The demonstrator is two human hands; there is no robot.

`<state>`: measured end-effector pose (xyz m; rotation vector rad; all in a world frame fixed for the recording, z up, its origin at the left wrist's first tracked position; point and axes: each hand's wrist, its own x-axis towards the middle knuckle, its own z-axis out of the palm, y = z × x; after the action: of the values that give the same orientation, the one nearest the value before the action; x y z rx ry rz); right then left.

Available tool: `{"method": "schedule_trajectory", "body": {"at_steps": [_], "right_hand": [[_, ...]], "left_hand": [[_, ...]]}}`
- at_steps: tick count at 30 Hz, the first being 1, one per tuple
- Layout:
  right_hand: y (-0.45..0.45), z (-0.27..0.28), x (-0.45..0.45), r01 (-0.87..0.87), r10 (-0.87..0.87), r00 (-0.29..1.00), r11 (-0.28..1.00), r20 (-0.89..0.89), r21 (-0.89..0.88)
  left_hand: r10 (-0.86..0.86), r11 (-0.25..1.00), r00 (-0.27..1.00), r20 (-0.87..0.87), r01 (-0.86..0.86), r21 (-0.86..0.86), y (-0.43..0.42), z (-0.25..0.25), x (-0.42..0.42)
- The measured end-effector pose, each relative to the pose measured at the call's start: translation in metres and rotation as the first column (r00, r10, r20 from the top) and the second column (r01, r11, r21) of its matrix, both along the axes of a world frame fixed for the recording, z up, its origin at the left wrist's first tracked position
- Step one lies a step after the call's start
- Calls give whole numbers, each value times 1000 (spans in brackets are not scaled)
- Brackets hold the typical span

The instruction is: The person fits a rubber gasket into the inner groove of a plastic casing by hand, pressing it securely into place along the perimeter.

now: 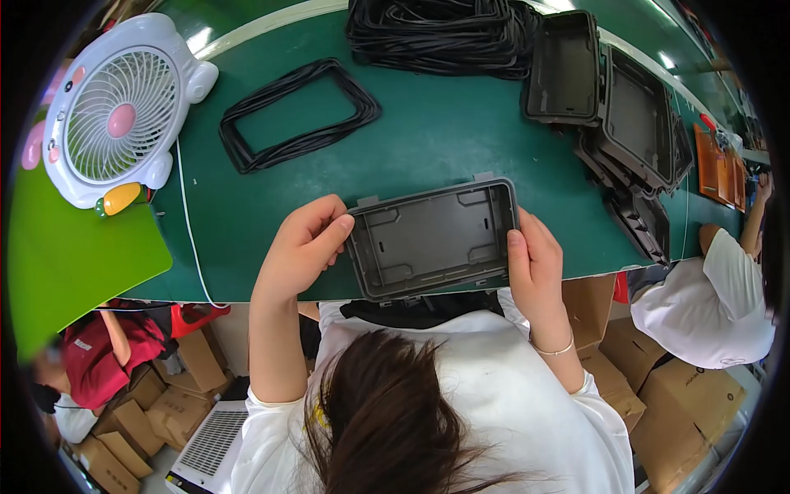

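Observation:
A dark grey rectangular case half [436, 235] with its hollow side up is held over the green table's front edge. My left hand [306, 247] pinches its left end near the upper left corner. At its right end, my right hand [535, 255] grips the side with the thumb near the rim. Beyond the case, a small bundle of black rectangular rings [300, 115] lies on the table. Farther back is a larger pile of black rings [440, 37]. Stacked dark case halves [638, 119] stand at the right, one smaller tray [563, 70] beside them.
A white fan [119, 115] stands at the left by a light green board [78, 247], a white cable [189, 230] running beside it. Co-workers in red [111, 354] and white [699, 305] sit either side. Cardboard boxes [691, 412] stand on the floor.

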<state>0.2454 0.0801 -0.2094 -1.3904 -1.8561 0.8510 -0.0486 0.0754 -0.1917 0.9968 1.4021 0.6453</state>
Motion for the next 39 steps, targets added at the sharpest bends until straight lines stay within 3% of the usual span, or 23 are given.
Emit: {"method": "schedule_trajectory", "body": {"at_steps": [2,5,9,12,15,18,21,24,26,28,29,30,34,37,39], "right_hand": [[-1,0,1,1,-1,1000,1000,17,-15],[1,3,-3,20,-23,997,999,-77,-47],[-1,3,-1,22,-26,998,997,-56,-68],[-2,1,-1,20,-21,999,999,-47,-30],[-1,2,-1,20,-22,999,999,-37,-40],[-1,1,-1,21,-23,999,998,-43,-57],[-2,-2,-1,19,-21,998,999,-62,-33],[-1,-5,2,13,-15,995,1000,-96,-27],[0,-8,8,10,-22,989,997,-146,-81],[9,17,1,105,-142,981,963,-136,-249],[13,25,-4,158,-207,971,930,-120,-331],[19,16,-13,166,-195,970,967,-142,-195],[27,14,-10,45,-122,976,926,-183,-374],[29,3,-7,-18,-257,844,864,-471,-504],[27,9,-8,49,-218,887,921,-407,-386]], "left_hand": [[-11,1000,1000,-5,11,25,0,-2,-1],[129,986,990,49,-133,99,-11,-14,9],[183,950,983,-27,-170,261,-25,-22,16],[287,942,956,65,-294,165,-26,-13,26],[289,930,954,-83,-259,262,-31,-18,30],[360,845,885,-295,-175,506,-33,-25,41],[385,839,897,-218,-241,488,-33,-26,42],[427,847,890,161,-456,273,-33,-22,38],[406,854,914,-14,-374,362,-29,-25,38],[402,860,896,-190,-298,414,-25,-23,44],[396,863,897,-195,-291,413,-25,-23,45],[388,865,900,-197,-282,415,-25,-24,46],[415,843,896,-157,-314,437,-26,-29,48],[424,836,897,-125,-334,435,-25,-28,49],[421,819,898,-127,-317,478,-24,-28,49]]}}
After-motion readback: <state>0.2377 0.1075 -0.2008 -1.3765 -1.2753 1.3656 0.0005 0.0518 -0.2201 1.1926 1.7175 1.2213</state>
